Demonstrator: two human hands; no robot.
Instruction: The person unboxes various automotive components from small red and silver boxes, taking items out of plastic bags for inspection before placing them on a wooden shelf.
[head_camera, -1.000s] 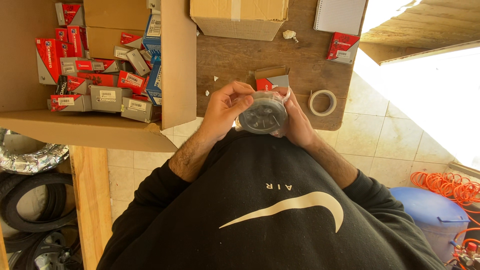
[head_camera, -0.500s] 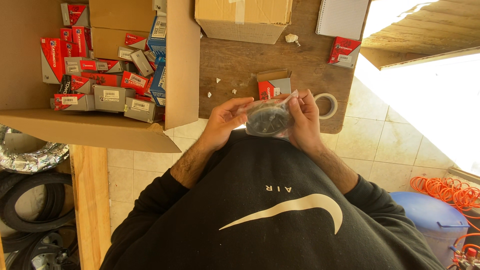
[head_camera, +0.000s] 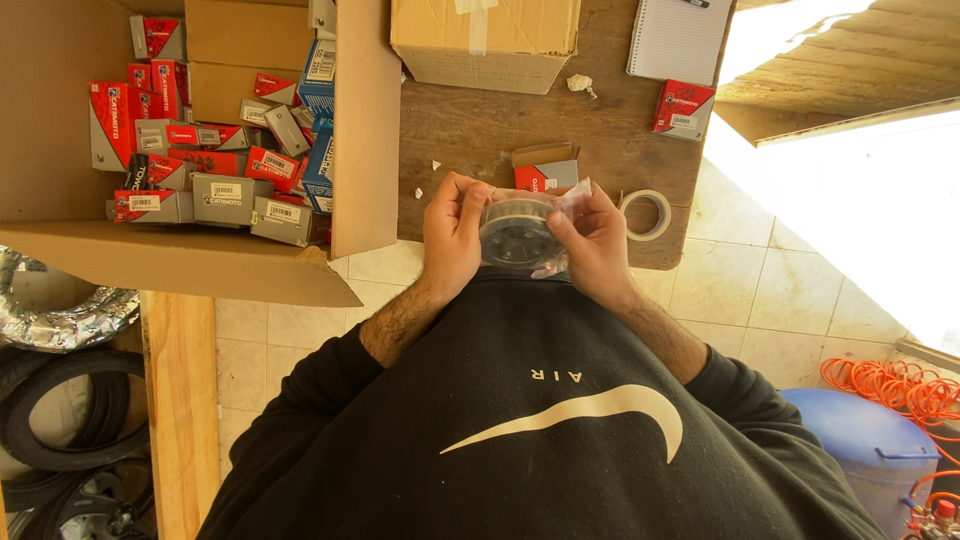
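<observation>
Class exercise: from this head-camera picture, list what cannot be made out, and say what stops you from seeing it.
- Round part, head view: wrapped in a clear bag; the left hand and right hand cover its sides, so its detail is unclear.
- Small open box: contents hidden behind the hands.
- Notebook: cut off by the top edge.
- Floor at right: washed out by sunlight.
- Blue drum: cut off by the bottom edge.

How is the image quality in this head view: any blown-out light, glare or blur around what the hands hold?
Head view: sunlight overexposes the tiled floor at right, washing out detail; the wooden table and open carton of small boxes are evenly lit and sharp; the round part in a clear bag, between left hand and right hand, shows slight plastic sheen; edges bend slightly.
</observation>
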